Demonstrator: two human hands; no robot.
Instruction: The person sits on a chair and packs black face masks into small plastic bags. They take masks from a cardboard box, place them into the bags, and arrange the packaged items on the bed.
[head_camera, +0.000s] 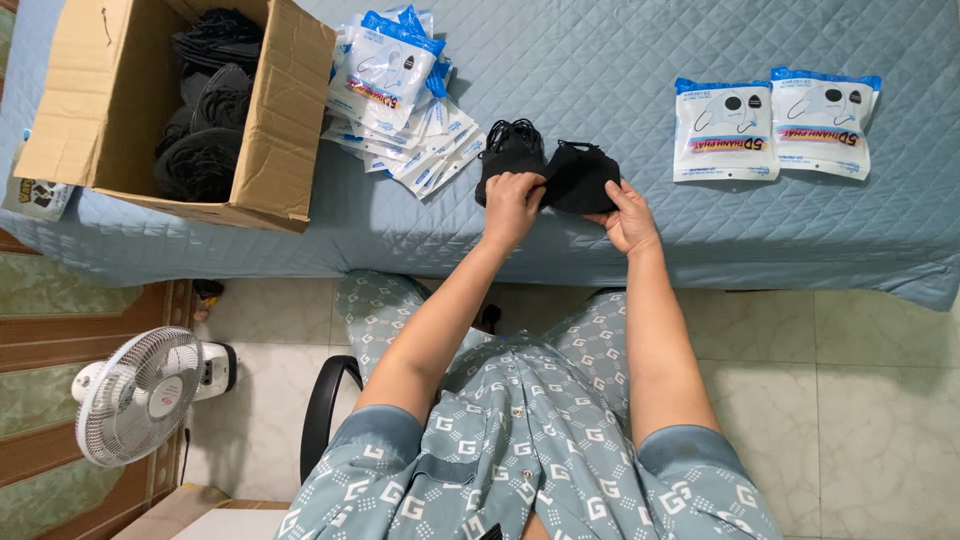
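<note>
Right now the person is sitting at a bed (760, 230) covered with a quilted blue spread and is working on a small stack of black face masks (575, 172) lying near its front edge. The left hand (512, 203) is pinching the stack at its left side, fingers closed on the dark fabric, while the right hand (630, 215) is gripping the lower right corner, fingers likewise clamped on it. Just beside the left hand, a second bundle of black masks (510, 148) is resting on the spread, touching the held stack.

Judging by the layout, the step in hand is squaring up or counting a batch of masks. A cardboard box (275, 120) holding more loose black masks is standing at the far left, a fanned heap of empty blue-and-white pouches (400, 80) is lying next to it, and two filled pouches (775, 125) are lying side by side well apart to the right.

The next move probably calls for keeping the stack aligned in one hand and freeing the other to reach a pouch from the heap.
</note>
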